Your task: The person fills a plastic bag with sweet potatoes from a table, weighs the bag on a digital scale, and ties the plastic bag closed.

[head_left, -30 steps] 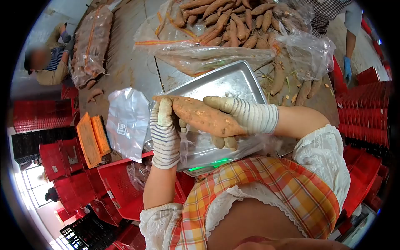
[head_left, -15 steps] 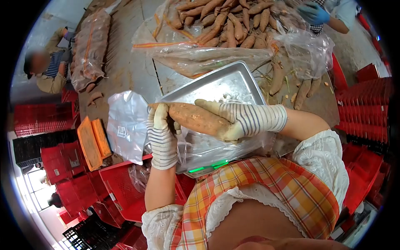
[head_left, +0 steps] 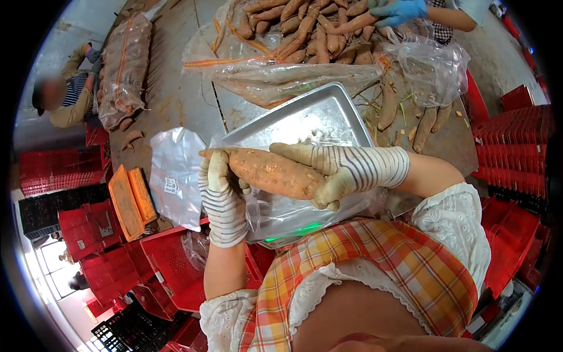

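A large sweet potato with dusty brown skin is held crosswise between both hands, above a metal tray. My left hand, in a striped knit glove, is closed around its narrow end. The wide end sits in the grip of my right hand, gloved the same way, with thumb and fingers on opposite sides. Clear plastic film lies in the near part of the tray. Beside my left hand is a flat plastic bag with a small printed label.
A heap of sweet potatoes lies on an opened plastic sack. Across the table, a co-worker's blue-gloved hand reaches the heap. A full sack lies at left, near another person. Red crates stand at both sides.
The sweet potato and my left hand have shifted slightly left. The co-worker's blue-gloved hand has moved left onto a sweet potato in the heap. The person at left has shifted a little.
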`<action>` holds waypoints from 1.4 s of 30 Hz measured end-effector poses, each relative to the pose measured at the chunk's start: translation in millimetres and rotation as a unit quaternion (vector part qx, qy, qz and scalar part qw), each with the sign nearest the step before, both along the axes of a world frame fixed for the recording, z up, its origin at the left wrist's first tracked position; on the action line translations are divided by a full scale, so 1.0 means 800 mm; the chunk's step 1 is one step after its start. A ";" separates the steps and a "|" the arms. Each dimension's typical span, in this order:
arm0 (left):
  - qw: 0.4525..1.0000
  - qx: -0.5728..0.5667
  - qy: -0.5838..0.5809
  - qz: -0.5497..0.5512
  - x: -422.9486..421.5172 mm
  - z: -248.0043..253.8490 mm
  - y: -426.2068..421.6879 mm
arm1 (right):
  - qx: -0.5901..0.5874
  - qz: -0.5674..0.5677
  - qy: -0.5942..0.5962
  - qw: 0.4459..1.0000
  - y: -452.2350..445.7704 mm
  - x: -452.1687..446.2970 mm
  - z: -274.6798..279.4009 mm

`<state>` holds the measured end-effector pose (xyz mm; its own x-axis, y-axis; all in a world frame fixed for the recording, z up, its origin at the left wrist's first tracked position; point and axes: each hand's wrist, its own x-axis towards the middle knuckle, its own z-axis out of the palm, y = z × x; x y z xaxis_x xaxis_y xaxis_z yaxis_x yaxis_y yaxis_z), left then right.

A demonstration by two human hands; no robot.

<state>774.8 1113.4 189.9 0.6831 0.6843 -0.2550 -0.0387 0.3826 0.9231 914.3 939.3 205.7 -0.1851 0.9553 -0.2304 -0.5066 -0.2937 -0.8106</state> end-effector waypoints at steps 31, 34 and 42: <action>0.998 0.009 0.024 -0.058 -0.004 -0.022 0.003 | -0.028 -0.076 0.043 0.996 0.014 -0.011 -0.065; 0.993 0.031 0.097 -0.067 -0.005 -0.014 -0.008 | 0.095 -0.091 -0.241 0.961 0.013 -0.014 -0.080; 0.997 0.044 0.064 -0.025 -0.043 0.030 0.033 | 0.081 0.088 -0.676 0.727 0.001 -0.025 -0.082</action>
